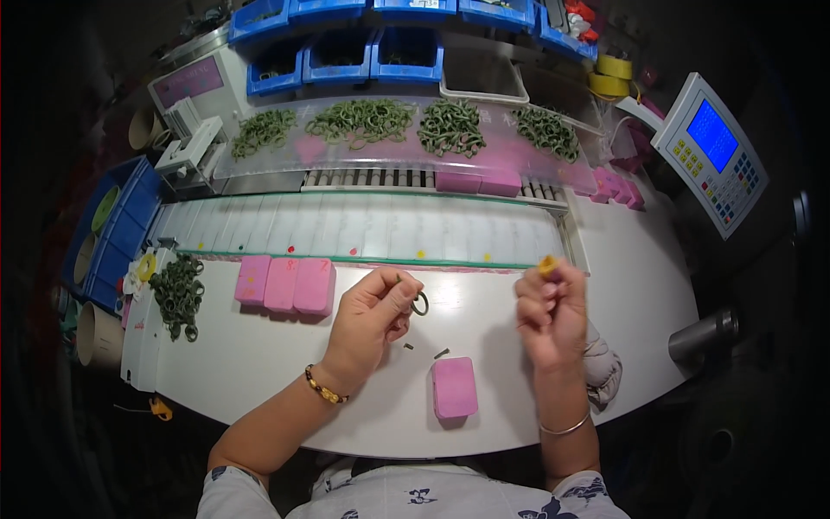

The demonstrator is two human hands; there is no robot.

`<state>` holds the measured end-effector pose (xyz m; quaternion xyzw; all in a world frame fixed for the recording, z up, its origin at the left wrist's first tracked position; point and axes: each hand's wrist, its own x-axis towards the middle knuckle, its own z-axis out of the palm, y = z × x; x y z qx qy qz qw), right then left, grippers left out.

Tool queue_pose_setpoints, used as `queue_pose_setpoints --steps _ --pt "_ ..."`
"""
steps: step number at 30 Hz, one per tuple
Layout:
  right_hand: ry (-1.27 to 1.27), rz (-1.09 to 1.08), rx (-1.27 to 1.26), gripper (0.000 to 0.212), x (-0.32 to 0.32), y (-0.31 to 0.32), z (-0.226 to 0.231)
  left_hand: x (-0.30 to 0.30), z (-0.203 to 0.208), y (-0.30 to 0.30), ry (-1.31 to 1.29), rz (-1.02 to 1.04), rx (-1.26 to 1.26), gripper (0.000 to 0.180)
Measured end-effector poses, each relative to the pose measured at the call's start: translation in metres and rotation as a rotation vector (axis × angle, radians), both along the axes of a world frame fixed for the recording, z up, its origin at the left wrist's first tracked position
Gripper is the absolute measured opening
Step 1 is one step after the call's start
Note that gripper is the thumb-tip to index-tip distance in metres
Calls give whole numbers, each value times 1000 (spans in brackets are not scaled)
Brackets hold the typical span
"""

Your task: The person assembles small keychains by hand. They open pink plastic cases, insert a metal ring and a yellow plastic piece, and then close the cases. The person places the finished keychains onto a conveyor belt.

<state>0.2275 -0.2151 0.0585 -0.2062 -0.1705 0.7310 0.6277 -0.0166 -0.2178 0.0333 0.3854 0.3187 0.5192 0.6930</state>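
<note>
while the pile of green rings (178,295) lies loose at the far left edge of the white table (259,363), the three pink blocks (285,285) sit side by side just right of it, near the conveyor belt (363,229). next along, the left hand (373,313) is raised over the table with thumb and fingertips pinched shut on a single dark ring (419,304), which hangs half out of the grip. the ring looks thin, round and dark green, small enough that only its outline shows. two small dark bits (424,349) lie on the table just below it, and a single pink block (453,388) rests near the front edge between the two wrists. further right, the right hand (552,313) is curled closed, its fingertips clamped on a small yellow piece (548,265) that pokes out at the top; what it is cannot be told. the hands are well apart.

the likely trouble, as i judge it: the ring is held only by its edge, so a slight loosening of the pinch could let it drop and roll toward the table's front. the yellow piece is mostly hidden, so bringing the two together could go askew.
</note>
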Motion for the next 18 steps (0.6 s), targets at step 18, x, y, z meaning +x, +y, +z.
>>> queue_pose_setpoints --steps 18 --pt "-614 199 46 12 -45 -19 -12 12 -2 -6 375 120 329 14"
